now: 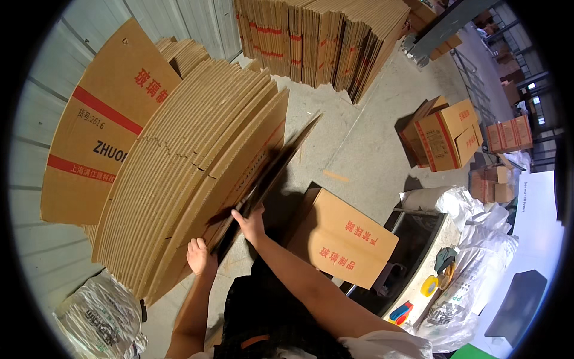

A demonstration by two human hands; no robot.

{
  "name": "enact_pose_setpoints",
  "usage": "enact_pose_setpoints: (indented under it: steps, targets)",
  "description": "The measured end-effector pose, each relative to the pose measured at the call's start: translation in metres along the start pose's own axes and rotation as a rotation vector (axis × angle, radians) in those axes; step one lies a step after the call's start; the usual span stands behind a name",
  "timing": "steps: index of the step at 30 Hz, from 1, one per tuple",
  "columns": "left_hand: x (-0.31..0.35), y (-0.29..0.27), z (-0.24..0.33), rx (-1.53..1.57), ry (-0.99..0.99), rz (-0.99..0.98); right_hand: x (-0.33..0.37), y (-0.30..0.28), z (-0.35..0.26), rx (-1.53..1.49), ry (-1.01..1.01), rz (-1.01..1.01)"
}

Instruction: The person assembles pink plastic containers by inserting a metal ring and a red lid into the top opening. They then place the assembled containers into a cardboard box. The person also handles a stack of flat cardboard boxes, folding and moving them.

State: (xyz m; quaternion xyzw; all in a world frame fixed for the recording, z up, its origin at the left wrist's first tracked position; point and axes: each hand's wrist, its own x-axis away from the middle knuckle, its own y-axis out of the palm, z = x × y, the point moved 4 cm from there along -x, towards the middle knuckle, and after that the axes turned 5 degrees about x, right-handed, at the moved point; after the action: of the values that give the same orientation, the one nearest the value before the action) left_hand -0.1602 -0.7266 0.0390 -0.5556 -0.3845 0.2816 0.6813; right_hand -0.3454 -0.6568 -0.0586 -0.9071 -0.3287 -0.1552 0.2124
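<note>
A large stack of flattened cardboard boxes (173, 161) leans at the left, standing on edge. One flattened box (293, 148), seen nearly edge-on and in shadow, stands tilted away from the front of the stack. My right hand (251, 225) is closed on its near part, thumb on the side facing the stack. My left hand (200, 257) is closed at the near end of the same flattened box, beside the stack's front sheet; its fingertips are partly hidden.
A closed carton (347, 239) sits right of my legs. Beyond it, a bench (439, 263) carries yellow tape (429, 286) and a red-blue tape dispenser (400, 312). More flattened boxes (317, 45) stand at the back; an open carton (447, 134) is far right. A plastic bag (101, 314) lies lower left.
</note>
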Motion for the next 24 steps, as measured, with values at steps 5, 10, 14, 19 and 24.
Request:
enact_pose_setpoints:
  steps: [5,10,14,19,24]
  targets:
    - [0.019,0.041,-0.018,0.137,-0.011,-0.191,0.030,-0.033,0.046,-0.101,0.033,-0.191]
    - [-0.001,-0.015,-0.020,0.091,0.243,0.040,0.035,-0.082,-0.027,0.108,0.112,-0.321]
    - [-0.017,-0.195,0.018,0.065,0.354,0.164,0.105,-0.224,-0.190,0.430,-0.040,-0.284]
    - [-0.076,-0.325,0.102,0.159,0.637,0.270,0.160,-0.397,-0.217,0.290,-0.150,-0.399]
    - [-0.129,-0.363,0.243,0.286,0.547,0.163,0.269,-0.589,-0.198,0.320,0.027,-0.151]
